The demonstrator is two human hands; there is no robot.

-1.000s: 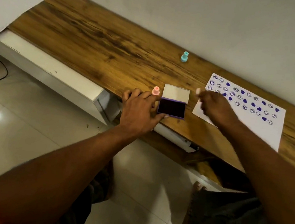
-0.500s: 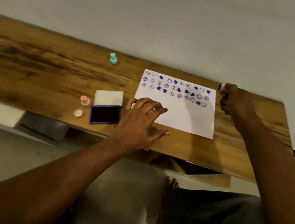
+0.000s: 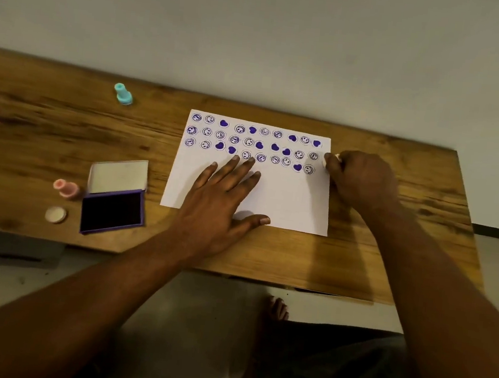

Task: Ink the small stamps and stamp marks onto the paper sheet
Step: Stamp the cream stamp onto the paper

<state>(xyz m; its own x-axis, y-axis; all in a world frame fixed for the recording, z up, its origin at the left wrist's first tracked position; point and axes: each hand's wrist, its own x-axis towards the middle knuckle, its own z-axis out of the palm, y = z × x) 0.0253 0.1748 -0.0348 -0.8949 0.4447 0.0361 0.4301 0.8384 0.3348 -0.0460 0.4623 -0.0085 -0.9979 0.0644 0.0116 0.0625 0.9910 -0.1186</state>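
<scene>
"So, where is the stamp just now?"

"At the right edge of the paper sheet, level with its lower rows of marks. The right hand has its fingers curled round the small stamp. Only a pale end shows past the knuckles, so I can't tell if its face touches the paper."

"And the other hand?"

"The left hand lies flat on the middle of the sheet, fingers spread, tips at the lowest row, thumb by the near edge. That looks like sound bracing."

"How would you place this mark well?"

"I judge there's little room at that edge. Set the stamp wholly on the paper, just right of the last smiley, upright. Press straight down, then lift straight up. A tilt would likely print half a ring, and a slide would smear."

"Then re-ink?"

"Probably. The ink pad stands open well left of the sheet. The pink stamp and a loose cap are further left again. The teal stamp is beyond the sheet's far left corner."
</scene>
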